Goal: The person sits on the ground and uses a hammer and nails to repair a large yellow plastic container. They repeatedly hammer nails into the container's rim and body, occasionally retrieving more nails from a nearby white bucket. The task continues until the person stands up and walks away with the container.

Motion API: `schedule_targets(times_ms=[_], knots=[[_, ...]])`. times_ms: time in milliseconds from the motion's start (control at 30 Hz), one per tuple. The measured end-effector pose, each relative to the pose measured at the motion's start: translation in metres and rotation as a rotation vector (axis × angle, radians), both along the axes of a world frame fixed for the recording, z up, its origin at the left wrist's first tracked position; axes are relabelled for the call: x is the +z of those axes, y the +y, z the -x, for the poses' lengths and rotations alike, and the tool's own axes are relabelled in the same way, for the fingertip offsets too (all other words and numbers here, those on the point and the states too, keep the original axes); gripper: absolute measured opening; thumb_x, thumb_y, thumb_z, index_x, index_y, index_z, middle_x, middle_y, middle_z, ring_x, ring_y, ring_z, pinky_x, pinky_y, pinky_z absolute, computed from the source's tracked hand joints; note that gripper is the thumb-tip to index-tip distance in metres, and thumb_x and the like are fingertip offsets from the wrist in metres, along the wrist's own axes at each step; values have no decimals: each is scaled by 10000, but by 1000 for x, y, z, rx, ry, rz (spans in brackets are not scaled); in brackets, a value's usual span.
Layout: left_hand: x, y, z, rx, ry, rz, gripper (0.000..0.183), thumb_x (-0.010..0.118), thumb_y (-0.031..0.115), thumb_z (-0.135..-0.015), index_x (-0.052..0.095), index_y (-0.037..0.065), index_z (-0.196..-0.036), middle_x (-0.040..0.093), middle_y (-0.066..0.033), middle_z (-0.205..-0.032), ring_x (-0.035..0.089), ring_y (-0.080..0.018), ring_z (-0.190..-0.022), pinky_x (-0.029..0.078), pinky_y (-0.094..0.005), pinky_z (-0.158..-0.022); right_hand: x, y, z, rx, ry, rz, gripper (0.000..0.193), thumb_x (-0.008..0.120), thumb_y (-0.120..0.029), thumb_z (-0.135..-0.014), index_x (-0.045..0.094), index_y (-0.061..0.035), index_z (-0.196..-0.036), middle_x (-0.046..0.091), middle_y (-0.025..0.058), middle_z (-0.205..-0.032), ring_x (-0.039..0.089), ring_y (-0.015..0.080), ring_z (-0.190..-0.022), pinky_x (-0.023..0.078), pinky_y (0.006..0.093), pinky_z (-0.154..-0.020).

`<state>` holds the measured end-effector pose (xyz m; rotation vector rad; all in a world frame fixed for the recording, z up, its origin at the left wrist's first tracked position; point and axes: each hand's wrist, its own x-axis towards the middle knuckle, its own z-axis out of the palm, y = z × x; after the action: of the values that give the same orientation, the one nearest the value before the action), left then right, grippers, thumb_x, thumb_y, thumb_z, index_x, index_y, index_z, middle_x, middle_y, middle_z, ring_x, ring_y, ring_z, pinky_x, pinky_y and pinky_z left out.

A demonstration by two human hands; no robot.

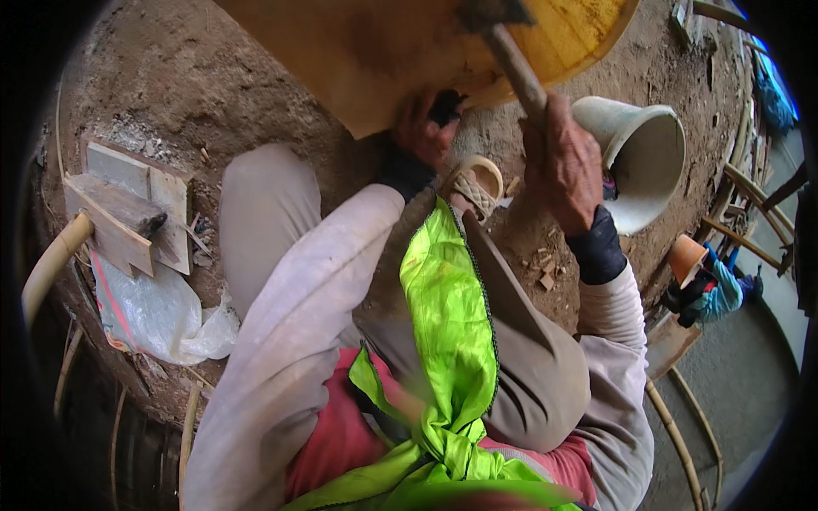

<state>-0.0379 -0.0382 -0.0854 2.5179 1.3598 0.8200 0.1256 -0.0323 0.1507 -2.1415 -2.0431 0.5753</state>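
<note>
My right hand [562,166] is closed round the wooden handle of a hammer [520,72]. Its dark, blurred head lies over a large orange-yellow sheet-like piece [341,51] at the top of the view. That piece has a straight left edge, a curved right side and darker stains; its far part is out of view. My left hand [426,128], with black cloth at the wrist and fingers, grips the near edge of the piece, its fingers curled and partly in shadow. Whether the hammer touches the surface I cannot tell.
A white bucket [643,166] lies tipped beside my right hand. My sandalled foot [477,186] rests on bare soil near wood chips [545,268]. Wooden boards [136,200] and a clear plastic bag [153,307] lie at left. Bamboo poles [677,443] and an orange container [686,260] stand right.
</note>
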Motion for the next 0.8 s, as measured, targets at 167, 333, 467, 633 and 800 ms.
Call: schedule_targets(times_ms=[167,333,467,633,800], knots=[[5,6,-5,-29,-41,-23,419,690,185,-815,780,246,-1220,730,-177,-1119,600,-373,-1238,529,-530,-986,-31,-16,-16,-37,-79,127,273,627,-213,-982,448,-73,-1134,679,262,-864,674,489,-787,521,551,-637],[8,-6,-4,64,-165,30,337,653,168,-841,798,187,-1145,682,-201,-1215,608,-358,-1204,523,-532,-999,-30,-4,-18,5,-61,172,279,619,-209,-982,441,-75,-1150,669,267,-847,661,502,-781,494,583,-633],[13,7,-7,20,-132,-2,314,642,187,-858,797,206,-1130,678,-194,-1191,617,-370,-1173,522,-523,-997,-5,-6,1,-40,17,-84,275,614,-195,-985,442,-63,-1155,672,261,-846,661,501,-780,501,579,-647],[-34,5,-7,91,-182,21,305,647,181,-857,783,221,-1127,671,-197,-1222,620,-374,-1169,521,-524,-995,-49,-11,-23,37,-112,245,267,636,-212,-984,459,-72,-1127,680,264,-874,666,499,-840,518,560,-664],[-3,2,-2,28,-82,-45,291,663,187,-870,768,200,-1141,653,-210,-1285,616,-378,-1188,525,-521,-991,-31,-23,1,-61,115,-186,327,657,-169,-965,473,-61,-1213,678,274,-886,672,497,-852,526,552,-662]])
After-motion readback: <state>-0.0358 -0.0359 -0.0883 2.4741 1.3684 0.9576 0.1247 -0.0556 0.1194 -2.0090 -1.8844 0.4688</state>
